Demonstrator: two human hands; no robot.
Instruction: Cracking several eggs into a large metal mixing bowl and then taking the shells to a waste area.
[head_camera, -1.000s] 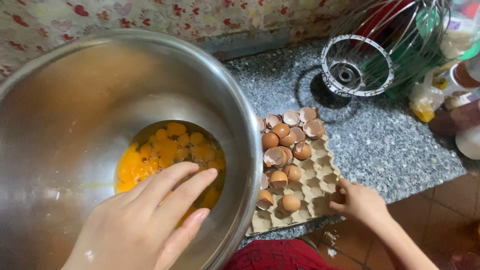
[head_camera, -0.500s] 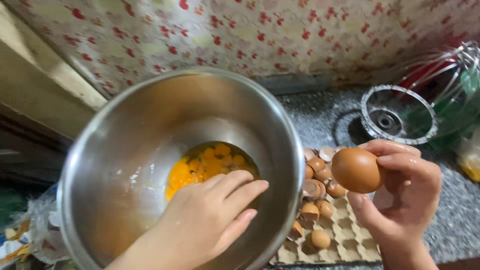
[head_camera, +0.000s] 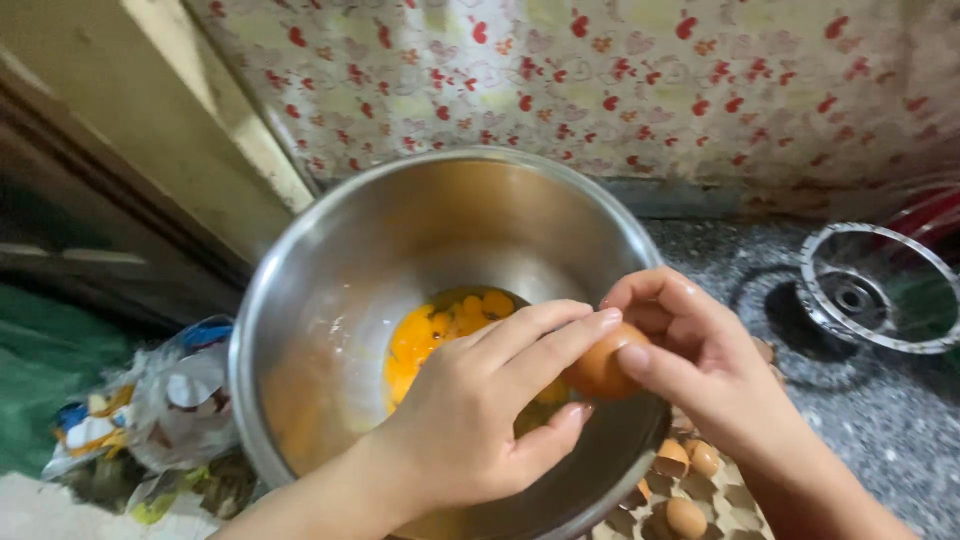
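Note:
A large steel bowl fills the middle of the view, with several raw yolks pooled at its bottom. Both my hands hold one brown egg over the bowl's right side. My left hand reaches in from below, its fingers lying along the egg's near and top side. My right hand grips the egg from the right, thumb on its front. Most of the egg is hidden by fingers.
A cardboard egg tray with whole eggs and empty shells lies right of the bowl on a speckled grey counter. A round metal ring stand sits at the far right. Crumpled plastic bags lie left. A flowered wall covering stands behind.
My right hand took an egg from the tray, raised it, then brought it left over the bowl. My left hand rose to meet it. The view shifted left and up.

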